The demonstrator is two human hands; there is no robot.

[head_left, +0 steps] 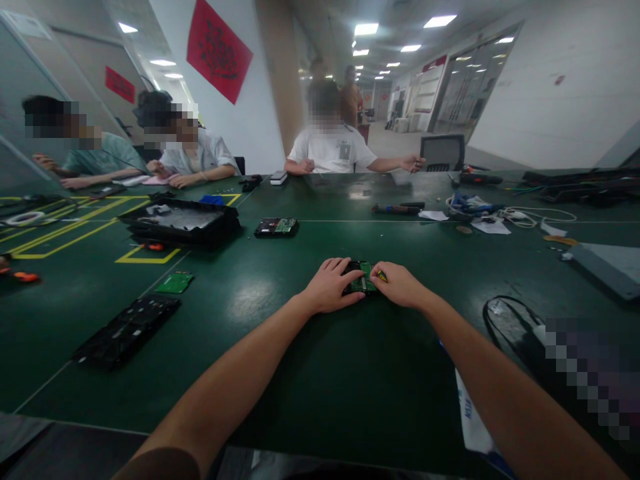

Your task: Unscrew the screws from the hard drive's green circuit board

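Observation:
A hard drive (pixel 364 279) with a green circuit board facing up lies on the green table in front of me. My left hand (pixel 336 287) grips its left side, the thumb and fingers spread across the edge and board. At the drive's right end, my right hand (pixel 400 283) is closed around a small screwdriver (pixel 383 275) with a yellow-and-black handle. Its tip is hidden by my fingers, so I cannot tell whether it touches a screw. A second hard drive (pixel 276 227) lies further back to the left.
On the left are a loose green circuit board (pixel 175 283), a black plastic panel (pixel 127 331) and a black tray (pixel 183 223). A grey metal case (pixel 607 267) and cables (pixel 473 203) lie to the right. Several people sit across the table, one in a white shirt (pixel 330 150).

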